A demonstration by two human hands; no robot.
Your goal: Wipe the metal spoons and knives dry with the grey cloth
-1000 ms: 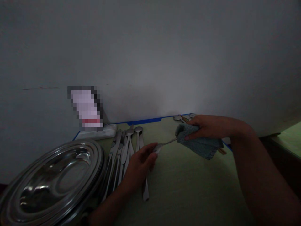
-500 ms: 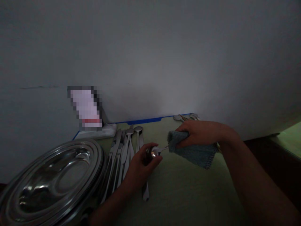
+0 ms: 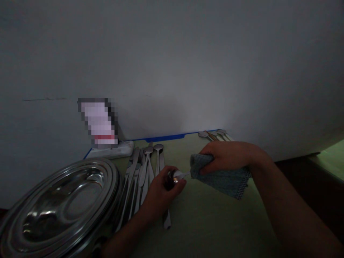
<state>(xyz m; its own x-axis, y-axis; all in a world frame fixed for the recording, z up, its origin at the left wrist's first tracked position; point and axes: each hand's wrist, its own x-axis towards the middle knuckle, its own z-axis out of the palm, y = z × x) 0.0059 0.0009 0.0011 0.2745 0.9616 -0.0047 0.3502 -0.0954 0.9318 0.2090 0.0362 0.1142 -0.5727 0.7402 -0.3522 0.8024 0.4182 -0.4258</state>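
Observation:
My left hand (image 3: pixel 162 190) is closed around the bowl of a shiny metal spoon (image 3: pixel 177 176), thumb below and fingers above. The spoon's thin neck runs right into a grey-green cloth (image 3: pixel 220 179), which hides its handle. My right hand (image 3: pixel 224 154) grips the cloth from above, wrapped about the handle, and a checked corner hangs down. Left of my left hand lies a row of metal knives and spoons (image 3: pixel 137 179). Beyond my right hand, a second group of cutlery (image 3: pixel 212 135) rests near the wall, partly covered by the hand.
Stacked oval metal dishes (image 3: pixel 80 193) take up the left of the pale green table (image 3: pixel 204 222). Behind them a blurred-out phone (image 3: pixel 98 122) leans on a white block (image 3: pixel 113 149). A blue strip (image 3: pixel 165 137) edges the table against the grey wall (image 3: pixel 172 64).
My right hand and the cloth have shifted slightly down and left toward the spoon's bowl. My left hand has dipped a little, still holding the bowl.

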